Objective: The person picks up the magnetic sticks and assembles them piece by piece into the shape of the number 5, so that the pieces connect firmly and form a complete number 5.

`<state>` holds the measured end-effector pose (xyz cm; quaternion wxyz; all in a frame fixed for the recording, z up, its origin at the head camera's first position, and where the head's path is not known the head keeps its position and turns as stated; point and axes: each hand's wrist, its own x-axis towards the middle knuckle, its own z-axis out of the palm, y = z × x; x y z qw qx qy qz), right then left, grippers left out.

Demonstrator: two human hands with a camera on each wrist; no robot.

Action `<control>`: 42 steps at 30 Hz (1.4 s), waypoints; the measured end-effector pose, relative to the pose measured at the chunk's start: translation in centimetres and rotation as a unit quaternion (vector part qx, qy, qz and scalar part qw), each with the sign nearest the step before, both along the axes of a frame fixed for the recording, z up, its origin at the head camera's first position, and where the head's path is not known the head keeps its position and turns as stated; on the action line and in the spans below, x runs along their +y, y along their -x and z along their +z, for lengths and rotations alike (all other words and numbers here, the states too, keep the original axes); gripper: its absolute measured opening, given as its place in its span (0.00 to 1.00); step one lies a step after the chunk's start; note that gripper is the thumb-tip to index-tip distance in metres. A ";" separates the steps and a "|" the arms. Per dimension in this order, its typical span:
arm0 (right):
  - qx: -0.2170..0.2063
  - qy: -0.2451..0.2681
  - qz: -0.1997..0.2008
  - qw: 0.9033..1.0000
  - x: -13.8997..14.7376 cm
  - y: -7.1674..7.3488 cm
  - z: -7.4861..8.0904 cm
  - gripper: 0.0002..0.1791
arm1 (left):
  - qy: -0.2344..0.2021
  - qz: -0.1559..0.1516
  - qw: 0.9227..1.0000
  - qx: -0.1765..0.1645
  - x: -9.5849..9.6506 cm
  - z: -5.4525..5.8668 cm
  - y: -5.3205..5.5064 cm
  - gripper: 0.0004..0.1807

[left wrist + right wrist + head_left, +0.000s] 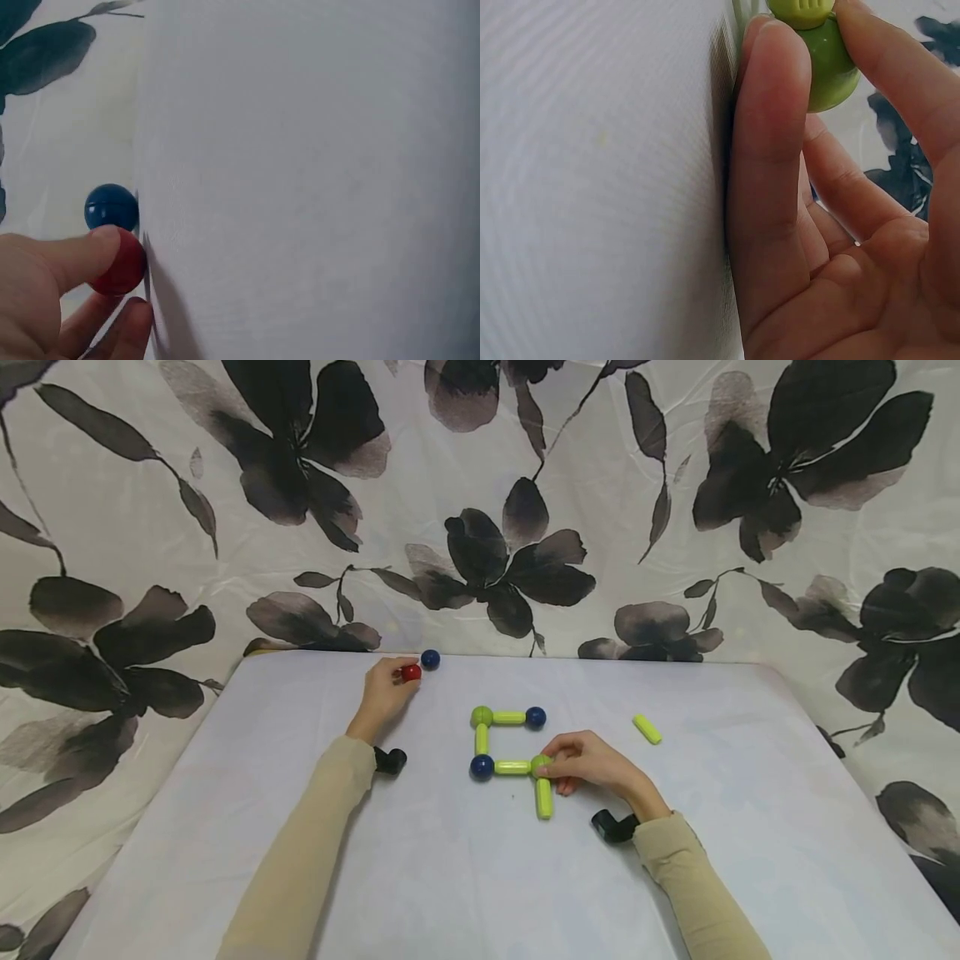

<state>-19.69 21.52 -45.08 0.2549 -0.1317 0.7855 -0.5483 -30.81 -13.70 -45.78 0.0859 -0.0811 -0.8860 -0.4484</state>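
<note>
At the far edge of the table, my left hand [384,693] pinches a red ball [124,266] between thumb and fingers. Just beyond it sits a dark blue ball [430,660]. My right hand [596,764] grips a green ball [832,71] in the joined ball-and-rod figure lying mid-table. From that ball one yellow-green rod [543,802] points toward me, and another rod [513,767] leads left to a blue ball [482,767]. A rod [482,740] links this to another green ball [482,717], from which a rod [510,717] runs right to a blue ball [536,717].
A loose yellow-green rod [647,729] lies to the right, beyond my right hand. A white cloth covers the table [420,893]. Behind its far edge hangs a flower-print curtain [480,460]. Black wrist cameras [615,827] sit at both cuffs.
</note>
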 end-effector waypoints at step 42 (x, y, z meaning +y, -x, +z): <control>-0.004 0.007 -0.006 1.000 0.0 -0.2 0.2 0.14 | -0.141 -0.232 0.957 -0.097 3.6 4.6 -11.7 0.20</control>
